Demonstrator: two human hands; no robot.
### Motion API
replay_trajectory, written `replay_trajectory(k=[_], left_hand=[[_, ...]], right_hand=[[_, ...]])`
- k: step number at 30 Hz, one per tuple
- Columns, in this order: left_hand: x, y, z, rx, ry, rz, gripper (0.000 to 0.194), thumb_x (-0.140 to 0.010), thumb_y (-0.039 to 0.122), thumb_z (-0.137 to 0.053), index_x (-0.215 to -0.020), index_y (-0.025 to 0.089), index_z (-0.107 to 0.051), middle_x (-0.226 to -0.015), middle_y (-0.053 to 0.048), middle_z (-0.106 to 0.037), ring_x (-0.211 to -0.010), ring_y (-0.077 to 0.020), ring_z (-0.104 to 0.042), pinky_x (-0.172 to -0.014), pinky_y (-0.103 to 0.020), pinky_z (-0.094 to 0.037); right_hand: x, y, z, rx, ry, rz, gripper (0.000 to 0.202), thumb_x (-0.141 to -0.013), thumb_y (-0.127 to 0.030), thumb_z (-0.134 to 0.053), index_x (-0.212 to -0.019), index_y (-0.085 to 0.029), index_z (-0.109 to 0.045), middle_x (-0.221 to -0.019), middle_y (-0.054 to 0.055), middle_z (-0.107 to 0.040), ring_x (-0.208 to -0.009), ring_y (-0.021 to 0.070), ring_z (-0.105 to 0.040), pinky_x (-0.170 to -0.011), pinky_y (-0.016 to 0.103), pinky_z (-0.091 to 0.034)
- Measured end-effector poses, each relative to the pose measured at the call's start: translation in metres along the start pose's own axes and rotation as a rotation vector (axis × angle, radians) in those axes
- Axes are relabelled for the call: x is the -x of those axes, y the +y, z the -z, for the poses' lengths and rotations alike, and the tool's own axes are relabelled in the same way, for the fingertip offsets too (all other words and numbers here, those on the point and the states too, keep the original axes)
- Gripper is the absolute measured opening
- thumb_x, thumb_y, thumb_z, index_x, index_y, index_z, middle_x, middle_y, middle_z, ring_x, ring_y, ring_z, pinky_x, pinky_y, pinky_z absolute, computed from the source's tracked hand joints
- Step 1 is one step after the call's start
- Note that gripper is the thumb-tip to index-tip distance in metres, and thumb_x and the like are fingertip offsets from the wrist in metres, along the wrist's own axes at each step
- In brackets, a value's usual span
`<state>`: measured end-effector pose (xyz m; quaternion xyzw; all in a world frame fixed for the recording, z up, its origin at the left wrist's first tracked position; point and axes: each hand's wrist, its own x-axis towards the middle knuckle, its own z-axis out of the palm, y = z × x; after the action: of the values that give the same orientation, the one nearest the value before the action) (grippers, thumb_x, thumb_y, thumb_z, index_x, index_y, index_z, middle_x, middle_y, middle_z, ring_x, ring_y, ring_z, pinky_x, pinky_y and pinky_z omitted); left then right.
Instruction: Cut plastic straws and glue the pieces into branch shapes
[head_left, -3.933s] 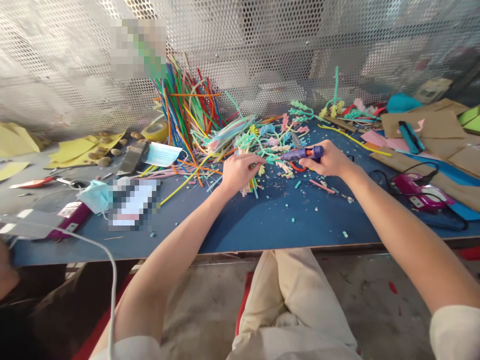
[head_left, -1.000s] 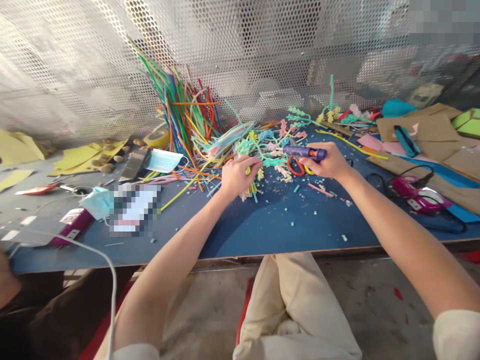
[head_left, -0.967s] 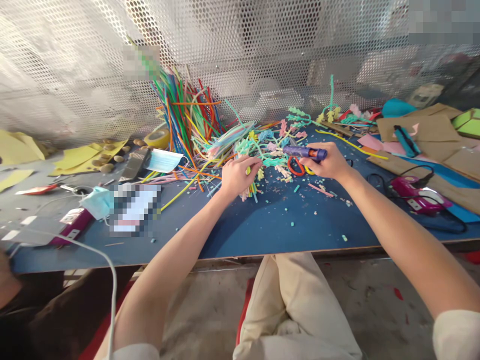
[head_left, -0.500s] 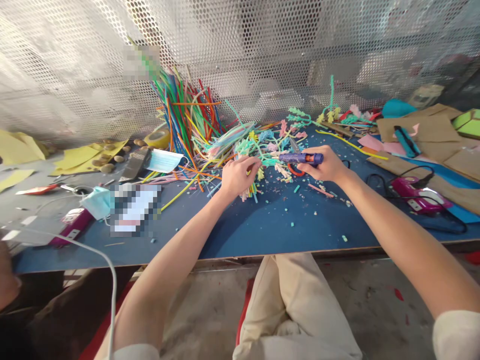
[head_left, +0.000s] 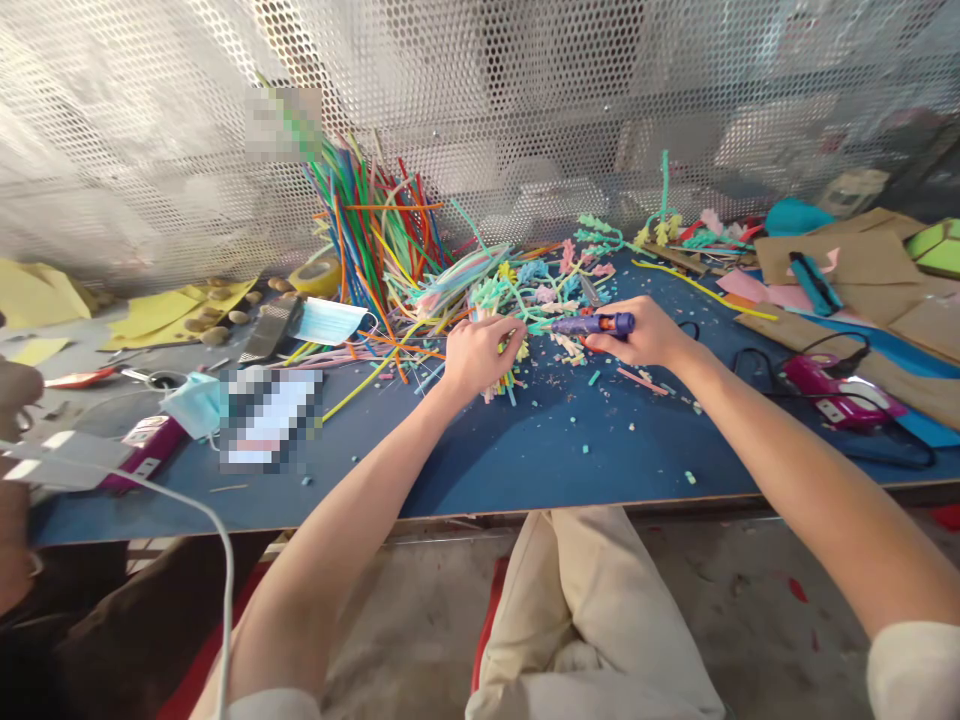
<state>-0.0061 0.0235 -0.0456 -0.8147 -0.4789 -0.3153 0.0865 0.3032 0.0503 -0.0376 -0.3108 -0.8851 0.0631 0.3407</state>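
My right hand is wrapped around a purple glue gun, its nozzle pointing left. The nozzle is close to the fingertips of my left hand; I cannot tell whether they touch. My left fingers are pinched on a short green pipe cleaner piece, mostly hidden by the fingers. Below that hand stick out several cut pastel pipe cleaner ends. Behind both hands lies a heap of pastel pipe cleaner sprigs. A metal blade and a red loop, apparently scissors, show beside my right hand.
Long coloured pipe cleaners lean on the perforated metal panel. At left are face masks, a purple power strip, a white cable and another person's hand. At right are cardboard, a cutter and another power strip.
My right hand has moved the glue gun slightly left, bringing its nozzle nearer my left fingertips. At far left, the other person's hand and a white object have shifted into view.
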Motion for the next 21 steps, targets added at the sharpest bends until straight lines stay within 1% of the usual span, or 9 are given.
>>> replay_trajectory(k=[3, 7, 11, 21], left_hand=[[0.0002, 0.0012, 0.0002, -0.010, -0.005, -0.009, 0.028, -0.108, 0.039, -0.056, -0.105, 0.029, -0.083, -0.097, -0.002, -0.084, -0.078, -0.0189, -0.074, -0.070, -0.032, -0.044], [-0.0005, 0.0045, 0.0029, -0.044, -0.042, 0.000, 0.031, -0.109, 0.040, -0.053, -0.108, 0.029, -0.083, -0.098, -0.002, -0.084, -0.080, -0.0192, -0.075, -0.072, -0.032, -0.044], [-0.0010, 0.0063, 0.0050, -0.060, -0.076, 0.022, 0.033, -0.110, 0.041, -0.052, -0.110, 0.029, -0.083, -0.097, -0.003, -0.083, -0.083, -0.0194, -0.076, -0.075, -0.032, -0.046], [-0.0005, 0.0040, 0.0031, -0.052, -0.079, 0.014, 0.032, -0.110, 0.041, -0.052, -0.112, 0.030, -0.082, -0.103, -0.002, -0.084, -0.085, -0.0201, -0.076, -0.075, -0.032, -0.046]], right_hand=[[0.0003, 0.0007, -0.0014, 0.033, -0.001, 0.003, 0.050, -0.097, -0.067, -0.064, -0.073, -0.023, -0.067, -0.066, 0.001, -0.066, -0.058, 0.0159, -0.057, -0.060, 0.032, -0.036], [0.0003, 0.0014, -0.0017, 0.088, -0.009, -0.013, 0.050, -0.097, -0.067, -0.062, -0.074, -0.023, -0.067, -0.068, 0.002, -0.068, -0.062, 0.0173, -0.061, -0.062, 0.031, -0.036], [-0.0005, -0.0003, -0.0006, 0.131, -0.016, -0.022, 0.052, -0.098, -0.066, -0.059, -0.071, -0.023, -0.064, -0.065, 0.002, -0.064, -0.061, 0.0179, -0.060, -0.062, 0.031, -0.035], [-0.0026, -0.0057, 0.0018, 0.146, -0.014, -0.044, 0.053, -0.096, -0.068, -0.058, -0.068, -0.023, -0.062, -0.064, 0.003, -0.064, -0.061, 0.0182, -0.060, -0.062, 0.032, -0.035]])
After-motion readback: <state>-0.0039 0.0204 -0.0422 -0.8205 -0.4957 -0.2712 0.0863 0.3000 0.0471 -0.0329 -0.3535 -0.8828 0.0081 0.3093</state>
